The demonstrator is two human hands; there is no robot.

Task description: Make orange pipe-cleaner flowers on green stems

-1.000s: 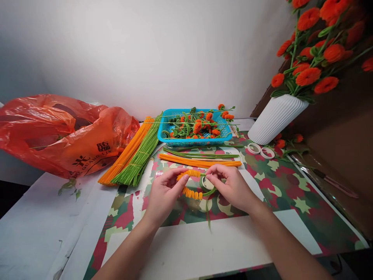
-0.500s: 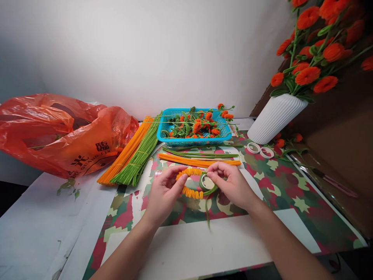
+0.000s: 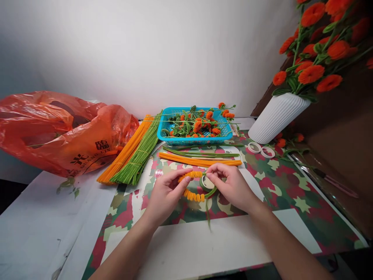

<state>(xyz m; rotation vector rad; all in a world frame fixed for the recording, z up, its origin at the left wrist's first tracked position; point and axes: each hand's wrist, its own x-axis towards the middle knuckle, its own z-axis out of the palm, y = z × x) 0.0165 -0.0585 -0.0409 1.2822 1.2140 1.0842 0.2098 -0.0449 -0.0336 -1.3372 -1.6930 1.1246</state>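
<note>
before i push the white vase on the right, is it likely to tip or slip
The white vase would probably tip fairly easily if pushed near its rim: it narrows toward the bottom, and the orange flowers spread wide above it. Its ribbed surface should give some grip rather than feel slick. Its weight can't be judged from here.

Above the worktop (image 3: 291, 186), the left hand (image 3: 169, 188) pinches an orange coil (image 3: 194, 196) and the right hand (image 3: 229, 184) its green end (image 3: 204, 174), a tape roll (image 3: 202, 183) showing between them. A basket (image 3: 195, 140) of flowers (image 3: 197, 125) stands at the back edge, a vase (image 3: 275, 118) toward the back right corner, a bag (image 3: 72, 134) at the left.
</note>
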